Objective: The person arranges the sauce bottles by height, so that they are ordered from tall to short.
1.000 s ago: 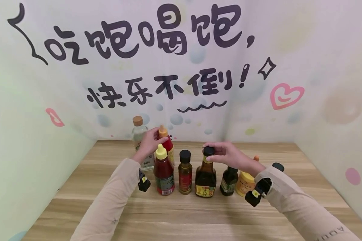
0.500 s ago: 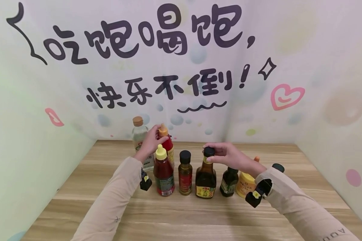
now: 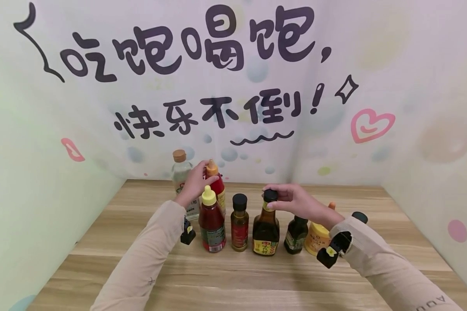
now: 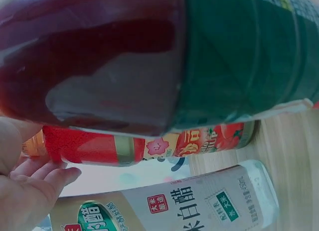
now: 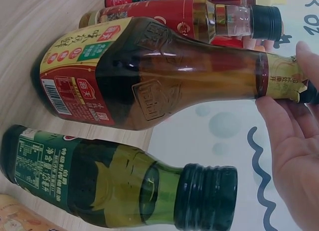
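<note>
My left hand (image 3: 195,183) holds the red ketchup bottle (image 4: 94,145) by its orange cap, at the back left of the row. Close beside it stands a clear white vinegar bottle (image 3: 180,175) with a brown cap. A dark red sauce bottle (image 3: 212,222) with a yellow nozzle cap partly hides the ketchup. Further right, my right hand (image 3: 295,201) grips the upper neck of a soy sauce bottle (image 5: 164,74) near its black cap. Both held bottles are upright; the soy sauce appears to rest on the table, while the ketchup's base is hidden in the head view.
Between the hands stands a small black-capped bottle (image 3: 239,224) with a red label. Right of the soy sauce are a small green bottle (image 5: 114,176) and a yellow bottle (image 3: 318,237), beneath my right forearm. Another dark cap (image 3: 359,217) shows behind the sleeve. A printed backdrop (image 3: 233,151) borders the wooden table (image 3: 241,285).
Both hands keep their hold on the same two bottles, and the bottles stay in place. Only the head view has shifted very slightly.
</note>
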A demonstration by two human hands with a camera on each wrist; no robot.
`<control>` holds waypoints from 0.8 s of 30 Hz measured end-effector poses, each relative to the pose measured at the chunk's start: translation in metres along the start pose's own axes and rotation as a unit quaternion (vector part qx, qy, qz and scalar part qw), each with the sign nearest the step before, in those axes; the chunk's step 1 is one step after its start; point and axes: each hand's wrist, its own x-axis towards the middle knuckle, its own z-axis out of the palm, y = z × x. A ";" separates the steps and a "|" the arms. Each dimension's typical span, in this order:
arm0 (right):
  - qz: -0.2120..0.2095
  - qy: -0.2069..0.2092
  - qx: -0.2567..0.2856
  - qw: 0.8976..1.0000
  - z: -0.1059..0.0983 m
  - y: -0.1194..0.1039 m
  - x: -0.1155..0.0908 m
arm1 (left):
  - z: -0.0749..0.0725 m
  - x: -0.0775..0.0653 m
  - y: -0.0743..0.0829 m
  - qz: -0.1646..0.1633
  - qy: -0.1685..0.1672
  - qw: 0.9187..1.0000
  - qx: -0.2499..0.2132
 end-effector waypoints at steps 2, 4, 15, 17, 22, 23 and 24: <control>0.001 0.001 0.001 1.000 0.000 0.000 0.000 | 0.000 0.000 -0.001 0.003 0.002 1.000 0.011; 0.000 0.002 0.001 1.000 0.000 0.000 0.000 | -0.001 0.000 -0.001 0.008 0.003 1.000 0.024; 0.005 0.003 0.002 1.000 0.000 0.001 0.000 | -0.003 0.002 0.005 -0.005 -0.013 0.997 0.071; 0.004 0.002 0.003 1.000 0.000 0.002 0.000 | -0.004 0.002 0.006 -0.005 -0.018 0.997 0.081; -0.002 0.000 0.006 1.000 0.000 0.002 0.000 | -0.005 0.002 0.008 -0.001 -0.031 0.996 0.087; -0.002 0.000 0.005 1.000 0.000 0.002 0.000 | -0.005 0.002 0.008 0.000 -0.033 0.996 0.086; -0.002 0.000 0.007 1.000 0.000 0.002 0.000 | -0.005 0.002 0.008 0.000 -0.034 0.996 0.086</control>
